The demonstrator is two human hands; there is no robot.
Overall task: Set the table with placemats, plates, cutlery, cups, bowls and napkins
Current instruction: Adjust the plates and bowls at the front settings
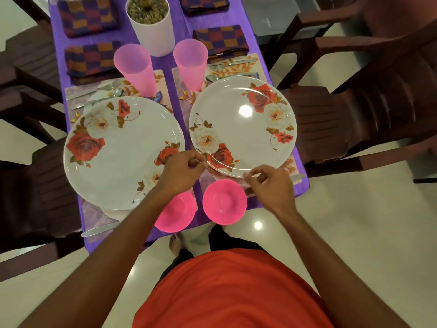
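Both hands (227, 172) on the right plate's (243, 124) near rim.

The right-hand plate (243, 124) at 1 o'clock is glossy and smooth, with a bright glare spot; the left-hand plate (123, 150) at 10 o'clock shows a duller sheen. Pink cups (136, 67) at 11 o'clock look like translucent matt plastic. Pink bowls (224, 202) look like opaque smooth plastic. Cutlery (94, 93) is shiny metal. Checked napkins (91, 59) are woven cloth. The purple table cover (172, 86) is matt and finely ribbed. The floor (354, 209) at 3 o'clock is polished and reflective.
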